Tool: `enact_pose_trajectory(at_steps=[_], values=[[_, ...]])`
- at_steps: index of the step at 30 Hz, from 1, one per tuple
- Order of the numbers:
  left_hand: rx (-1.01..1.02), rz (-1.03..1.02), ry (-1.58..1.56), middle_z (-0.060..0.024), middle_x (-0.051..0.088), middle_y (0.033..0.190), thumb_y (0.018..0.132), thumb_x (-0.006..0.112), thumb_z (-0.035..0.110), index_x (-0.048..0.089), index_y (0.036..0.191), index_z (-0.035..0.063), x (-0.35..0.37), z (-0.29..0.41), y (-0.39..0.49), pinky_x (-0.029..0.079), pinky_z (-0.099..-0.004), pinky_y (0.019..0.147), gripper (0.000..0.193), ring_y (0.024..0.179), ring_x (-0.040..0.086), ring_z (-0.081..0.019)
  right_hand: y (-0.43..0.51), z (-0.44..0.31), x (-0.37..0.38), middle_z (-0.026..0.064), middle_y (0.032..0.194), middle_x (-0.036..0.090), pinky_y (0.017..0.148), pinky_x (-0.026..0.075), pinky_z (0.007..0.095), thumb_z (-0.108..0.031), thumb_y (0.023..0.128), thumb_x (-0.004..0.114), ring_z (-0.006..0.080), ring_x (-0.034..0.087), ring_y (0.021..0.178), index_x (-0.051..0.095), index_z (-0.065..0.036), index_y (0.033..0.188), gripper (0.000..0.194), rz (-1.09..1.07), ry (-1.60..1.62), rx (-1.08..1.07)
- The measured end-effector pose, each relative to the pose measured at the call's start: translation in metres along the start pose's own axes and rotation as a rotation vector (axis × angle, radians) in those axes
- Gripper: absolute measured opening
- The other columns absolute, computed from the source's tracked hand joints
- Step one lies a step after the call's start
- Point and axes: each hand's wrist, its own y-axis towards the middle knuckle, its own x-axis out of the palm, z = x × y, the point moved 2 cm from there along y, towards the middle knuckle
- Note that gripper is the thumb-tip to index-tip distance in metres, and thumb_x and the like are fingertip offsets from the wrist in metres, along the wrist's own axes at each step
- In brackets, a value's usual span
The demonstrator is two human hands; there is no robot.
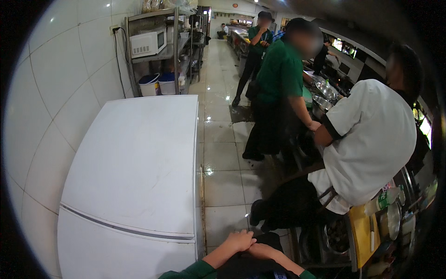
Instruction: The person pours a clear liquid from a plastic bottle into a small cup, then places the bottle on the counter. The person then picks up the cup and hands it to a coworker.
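My left hand (pixel 241 240) rests over the fingers of my right hand (pixel 260 250), low in the view in front of my dark apron. The two hands touch each other, and no object shows in either. Some of the right fingers are hidden beneath the left hand. Both forearms come out of green sleeves. Close to the left arm lies the white top of a chest freezer (pixel 139 167). To the right of the hands is a counter with a yellow cutting board (pixel 362 237), on which lies a knife with a pale handle (pixel 372 240).
A co-worker in white (pixel 373 139) bends at the right-hand counter, beside another in green (pixel 282 73). A third person (pixel 259 38) stands farther down the wet tiled aisle (pixel 219 150). Metal shelving with a white microwave oven (pixel 144 43) stands beyond the freezer. A metal bowl (pixel 337 232) sits below the board.
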Motion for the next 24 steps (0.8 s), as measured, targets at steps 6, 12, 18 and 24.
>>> enact_pose_trajectory(at_steps=[6, 12, 18, 24], values=[[0.014, 0.018, -0.025, -0.0201, 0.053, 0.122, 0.097, 0.042, 0.043, 0.052, 0.120, 0.0099, 0.005, 0.002, 0.000, 0.042, -0.0577, 0.092, 0.041, 0.113, 0.054, -0.0432, 0.012, 0.025, 0.022, 0.0218, 0.110, 0.064, 0.079, 0.051, 0.0481, -0.008, 0.091, 0.040, 0.0387, 0.064, 0.097, 0.057, -0.001, 0.114, 0.030, 0.062, 0.063, -0.060], [0.003, 0.080, -0.019, -0.0189, 0.055, 0.117, 0.095, 0.047, 0.040, 0.053, 0.117, 0.0080, 0.008, -0.008, -0.005, 0.046, -0.0553, 0.087, 0.039, 0.108, 0.057, -0.0420, 0.017, 0.005, 0.010, 0.0220, 0.116, 0.062, 0.083, 0.050, 0.0480, -0.014, 0.093, 0.037, 0.0375, 0.063, 0.101, 0.057, -0.003, 0.117, 0.034, -0.033, 0.136, 0.060], [0.055, 0.083, 0.005, -0.0205, 0.056, 0.114, 0.095, 0.049, 0.039, 0.053, 0.118, 0.0064, 0.007, -0.014, -0.006, 0.047, -0.0536, 0.087, 0.040, 0.106, 0.058, -0.0429, 0.026, -0.002, 0.008, 0.0195, 0.124, 0.059, 0.092, 0.046, 0.0468, -0.022, 0.095, 0.036, 0.0334, 0.060, 0.109, 0.057, -0.005, 0.122, 0.039, -0.074, 0.189, -0.039], [0.134, 0.162, -0.069, -0.0216, 0.056, 0.112, 0.096, 0.048, 0.036, 0.053, 0.119, 0.0062, 0.018, -0.017, 0.003, 0.048, -0.0541, 0.084, 0.038, 0.102, 0.059, -0.0440, 0.040, 0.026, 0.028, 0.0192, 0.119, 0.062, 0.090, 0.046, 0.0460, -0.016, 0.093, 0.038, 0.0304, 0.061, 0.107, 0.063, -0.008, 0.114, 0.034, 0.025, 0.049, -0.113]])
